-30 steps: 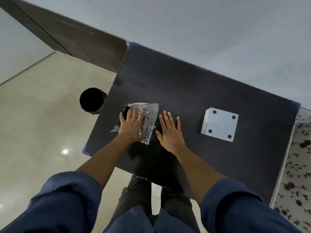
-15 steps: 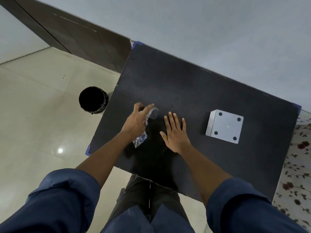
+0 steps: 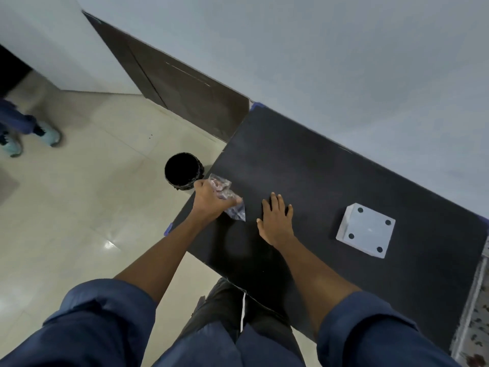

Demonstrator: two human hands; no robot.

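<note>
The right hand point(image 3: 276, 221) lies flat on the black table point(image 3: 317, 168), fingers straight, holding nothing; at its 9 o'clock the left hand point(image 3: 209, 201) grips a crumpled plastic bag point(image 3: 236, 211) at the table's left edge; a white block point(image 3: 366, 230) with 4 holes lies at 3 o'clock; a black bin point(image 3: 182, 170) stands on the floor at 10 o'clock.

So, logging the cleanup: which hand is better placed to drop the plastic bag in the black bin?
Likely left. The left hand grips the plastic bag at the table edge nearest the black bin; the right hand lies flat on the table, farther off.
</note>
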